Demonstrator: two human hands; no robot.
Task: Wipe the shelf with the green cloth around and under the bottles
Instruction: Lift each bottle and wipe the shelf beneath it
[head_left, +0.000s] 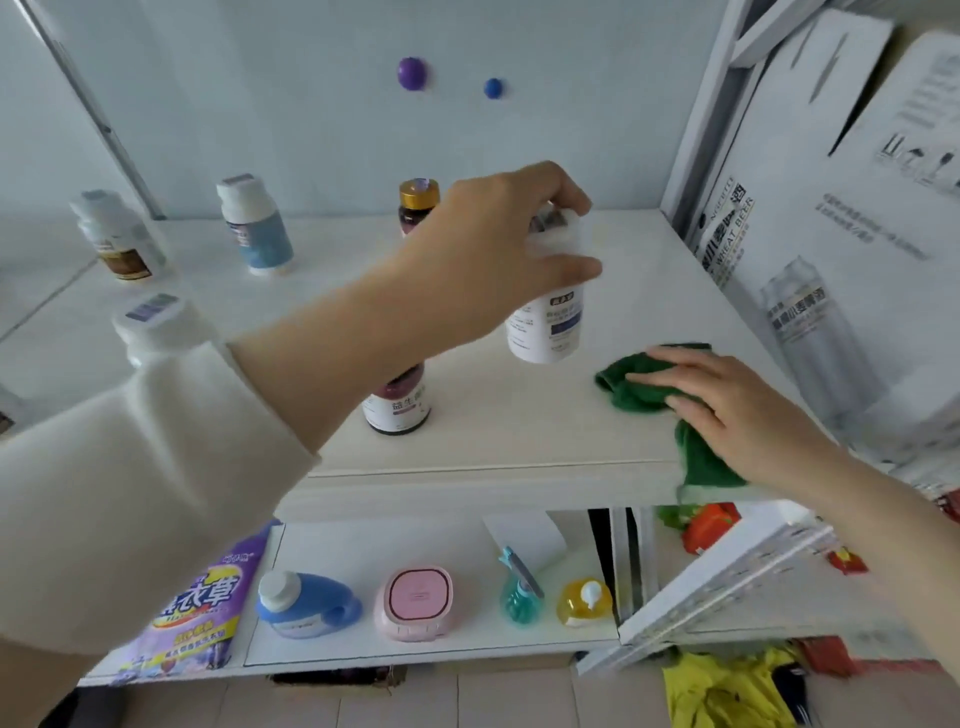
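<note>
My left hand (498, 244) grips a white bottle (548, 322) by its cap and holds it just above the white shelf (519, 415). My right hand (727, 405) presses flat on the green cloth (636, 387) at the shelf's right front, and part of the cloth hangs over the front edge. A dark bottle (397, 405) stands under my left forearm. Another dark bottle with a gold cap (418, 200) stands at the back. Further left are a white-and-blue bottle (257, 231), a brown-labelled bottle (119, 239) and a white cap (156, 322) behind my sleeve.
White cartons (831, 234) lean against the shelf's right side. The lower shelf holds a purple bag (197, 608), a blue bottle (306, 603), a pink box (415, 603), a teal spray bottle (519, 592) and a yellow dispenser (584, 603). Coloured clothes (727, 691) lie on the floor.
</note>
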